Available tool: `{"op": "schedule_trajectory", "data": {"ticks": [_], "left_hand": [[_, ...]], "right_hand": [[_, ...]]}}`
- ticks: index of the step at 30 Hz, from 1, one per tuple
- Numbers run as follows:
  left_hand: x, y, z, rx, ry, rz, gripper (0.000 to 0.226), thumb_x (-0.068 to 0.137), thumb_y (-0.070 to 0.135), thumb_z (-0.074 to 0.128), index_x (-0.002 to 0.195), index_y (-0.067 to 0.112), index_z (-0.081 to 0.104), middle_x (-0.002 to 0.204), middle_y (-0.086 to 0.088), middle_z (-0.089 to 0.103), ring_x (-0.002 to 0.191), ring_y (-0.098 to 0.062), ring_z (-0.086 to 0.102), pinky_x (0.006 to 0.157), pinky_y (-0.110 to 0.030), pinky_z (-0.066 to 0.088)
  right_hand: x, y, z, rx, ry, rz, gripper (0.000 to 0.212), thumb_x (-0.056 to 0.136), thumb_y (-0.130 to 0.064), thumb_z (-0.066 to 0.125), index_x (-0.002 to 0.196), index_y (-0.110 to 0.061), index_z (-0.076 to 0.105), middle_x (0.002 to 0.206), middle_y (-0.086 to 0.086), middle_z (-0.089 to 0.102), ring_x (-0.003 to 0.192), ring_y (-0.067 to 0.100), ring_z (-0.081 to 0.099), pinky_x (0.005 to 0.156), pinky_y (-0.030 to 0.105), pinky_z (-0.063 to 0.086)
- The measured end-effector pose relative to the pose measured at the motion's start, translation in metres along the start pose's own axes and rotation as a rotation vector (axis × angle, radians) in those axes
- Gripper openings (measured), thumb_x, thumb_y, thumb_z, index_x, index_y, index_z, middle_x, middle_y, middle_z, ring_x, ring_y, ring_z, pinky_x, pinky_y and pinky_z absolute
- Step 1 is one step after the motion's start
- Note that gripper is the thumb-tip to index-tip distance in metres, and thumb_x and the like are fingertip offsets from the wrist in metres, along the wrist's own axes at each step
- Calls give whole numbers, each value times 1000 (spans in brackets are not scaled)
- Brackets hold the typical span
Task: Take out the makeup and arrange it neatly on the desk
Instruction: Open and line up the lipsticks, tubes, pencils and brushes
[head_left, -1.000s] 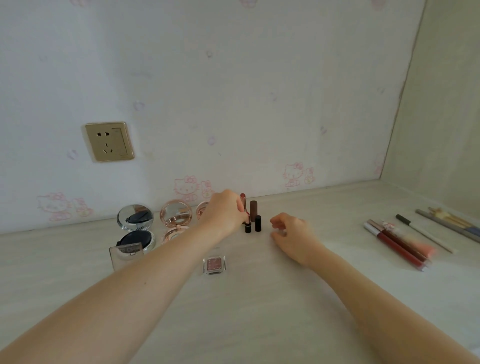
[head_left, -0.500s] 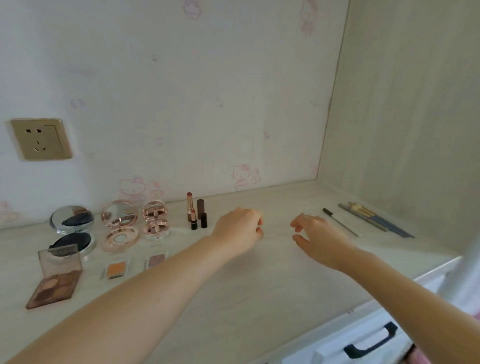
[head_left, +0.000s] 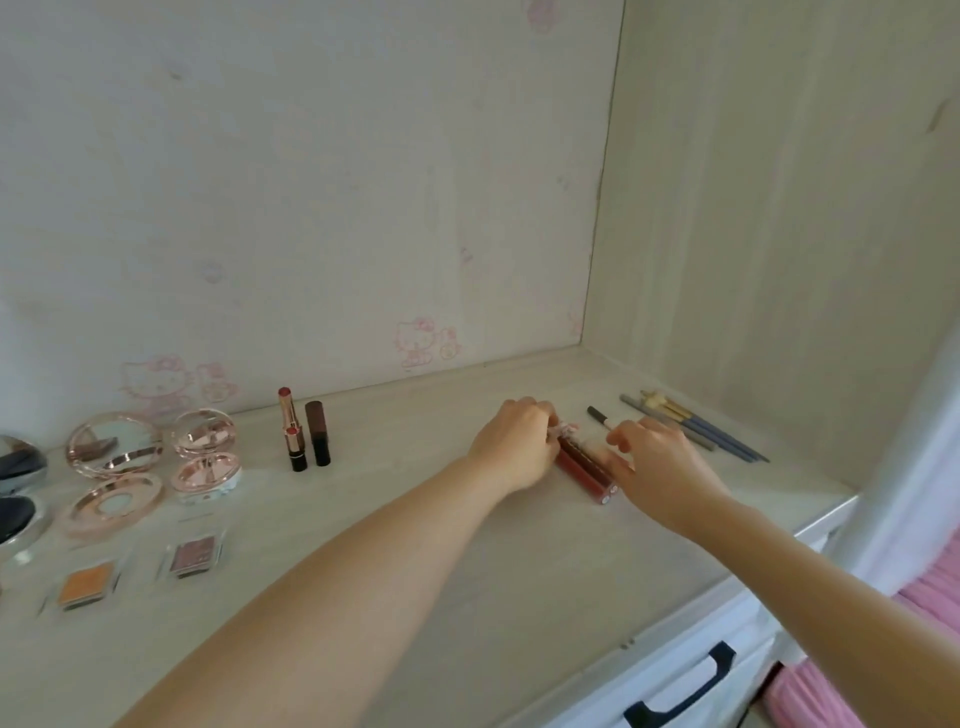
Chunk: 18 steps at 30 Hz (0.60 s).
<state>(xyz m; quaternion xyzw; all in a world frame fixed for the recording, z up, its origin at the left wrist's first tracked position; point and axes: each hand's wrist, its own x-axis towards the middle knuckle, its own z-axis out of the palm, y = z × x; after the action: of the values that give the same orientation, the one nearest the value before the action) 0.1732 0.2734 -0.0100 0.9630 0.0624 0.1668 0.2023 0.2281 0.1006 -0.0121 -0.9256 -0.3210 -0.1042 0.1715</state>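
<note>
Several lip gloss tubes (head_left: 584, 466), red and brown, lie side by side on the pale desk (head_left: 571, 582) right of centre. My left hand (head_left: 514, 441) pinches their cap ends at the far side. My right hand (head_left: 660, 462) curls over their near right side, hiding part of them. Two lipsticks (head_left: 304, 434) stand upright further left, one uncapped. Two open rose-gold compacts (head_left: 111, 460) (head_left: 205, 457) and a dark compact (head_left: 15, 488) sit at the left. Two small eyeshadow pans (head_left: 85, 579) (head_left: 192, 553) lie in front of them.
A black-tipped eyeliner pencil (head_left: 597, 414) and several brushes (head_left: 696, 431) lie by the right side wall. A white drawer with a black handle (head_left: 680, 691) is below the desk's front edge. Pink fabric (head_left: 924, 623) is at the lower right.
My left hand let go of the lipsticks and both hands moved right to the lip gloss tubes, taking hold of them. The view has swung to the right.
</note>
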Motion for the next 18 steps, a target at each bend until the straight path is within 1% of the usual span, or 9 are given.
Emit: {"op": "schedule_trajectory", "data": {"ticks": [3, 4, 6, 8, 10, 13, 16, 18], "left_hand": [[21, -4, 9, -65, -17, -99, 36, 96, 26, 47, 129, 12, 53, 130, -11, 56, 123, -29, 47, 100, -38, 42], [27, -5, 11, -63, -50, -129, 37, 96, 29, 46, 129, 13, 52, 130, -11, 56, 122, -30, 48, 99, -36, 42], [37, -8, 17, -30, -121, -160, 35, 97, 33, 45, 123, 12, 54, 126, -13, 57, 116, -32, 52, 93, -32, 43], [44, -7, 19, -22, -147, -170, 35, 96, 35, 46, 120, 11, 55, 124, -13, 58, 112, -32, 53, 89, -32, 42], [48, -6, 20, -28, -154, -173, 36, 96, 37, 48, 121, 12, 55, 126, -13, 57, 113, -31, 52, 91, -33, 42], [49, -6, 20, -52, -161, -176, 36, 96, 36, 49, 123, 13, 55, 126, -11, 57, 113, -29, 53, 94, -34, 44], [49, -5, 18, -82, -140, -165, 35, 95, 35, 51, 122, 13, 56, 126, -10, 58, 114, -28, 53, 97, -35, 44], [47, -4, 17, -128, -110, -167, 35, 95, 32, 53, 124, 13, 57, 127, -9, 58, 117, -27, 53, 98, -33, 43]], "right_hand": [[2, 4, 8, 5, -6, 15, 31, 98, -35, 43, 119, -19, 58, 113, 3, 58, 107, 23, 49, 89, 33, 45], [2, 5, 10, 11, -9, 17, 31, 98, -35, 41, 119, -19, 58, 112, 3, 58, 106, 22, 49, 88, 32, 45], [2, 7, 12, 24, -16, 24, 30, 99, -34, 40, 119, -19, 57, 110, 3, 57, 104, 21, 48, 85, 31, 45], [4, 8, 14, 34, -21, 34, 29, 99, -35, 40, 117, -20, 57, 106, 1, 57, 100, 19, 48, 81, 30, 44], [5, 9, 14, 46, -22, 35, 29, 98, -37, 41, 111, -19, 59, 100, 1, 57, 94, 18, 49, 78, 29, 44], [6, 10, 14, 42, -28, 28, 32, 98, -42, 41, 105, -17, 61, 96, 1, 56, 90, 19, 50, 77, 30, 46], [4, 10, 16, 65, 9, 30, 35, 97, -45, 40, 104, -18, 62, 92, 0, 56, 86, 19, 51, 74, 30, 46], [3, 11, 16, 98, 56, 45, 34, 97, -43, 42, 105, -16, 63, 94, 2, 57, 86, 20, 52, 73, 30, 46]]}}
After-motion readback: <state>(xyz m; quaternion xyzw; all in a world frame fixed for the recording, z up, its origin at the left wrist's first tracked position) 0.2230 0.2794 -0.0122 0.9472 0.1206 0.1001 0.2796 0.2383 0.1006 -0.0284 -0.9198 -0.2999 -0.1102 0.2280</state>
